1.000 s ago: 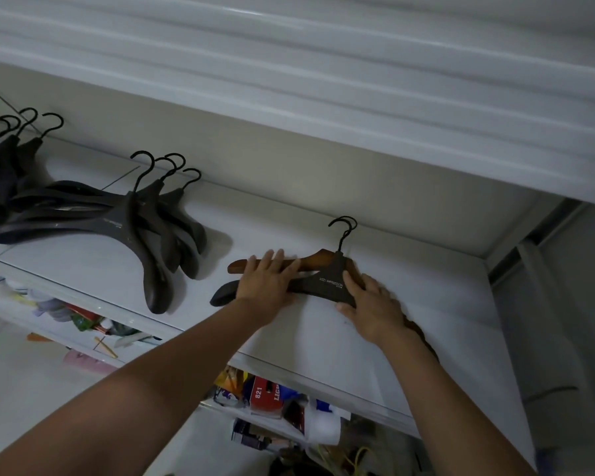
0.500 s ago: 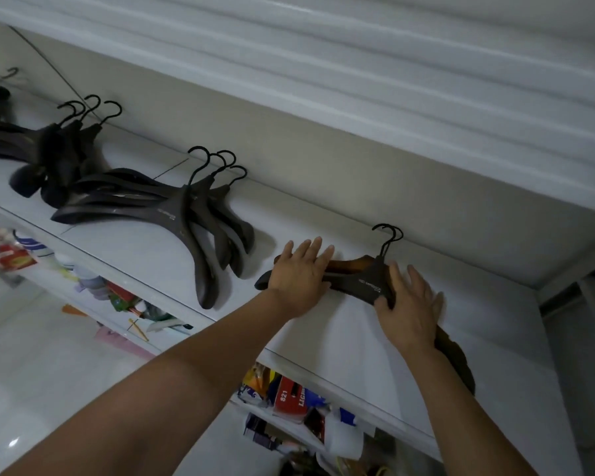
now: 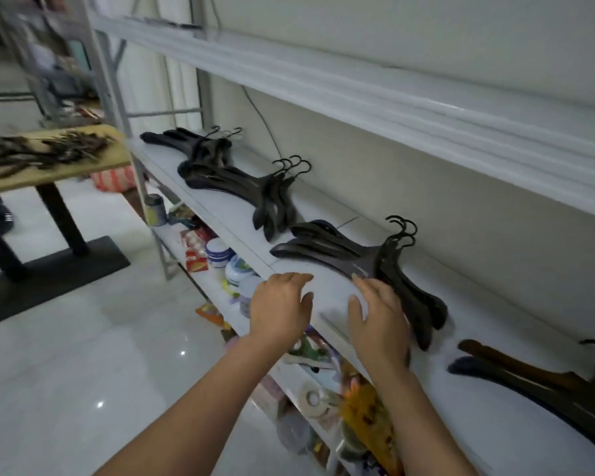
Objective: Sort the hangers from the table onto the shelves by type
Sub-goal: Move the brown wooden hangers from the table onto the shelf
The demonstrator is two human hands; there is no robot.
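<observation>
Head view: hangers [image 3: 358,259] just beyond hands [image 3: 380,321]

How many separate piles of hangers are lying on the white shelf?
4 on the shelf: far pile at its far end, second pile next, third pile beside the right hand, fourth pile nearest, cut by the frame's right edge. More may lie beyond.

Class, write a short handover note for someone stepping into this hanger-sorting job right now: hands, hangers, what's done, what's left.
Left hand: open, empty, over the shelf front edge.
Right hand: open, empty, beside the near pile; contact unclear.
Done: dark hangers lie on the shelf in a far pile, middle pile and near pile; a brown hanger and a darker hanger lie together at the right.
Left: the heap of hangers on the table.
</observation>
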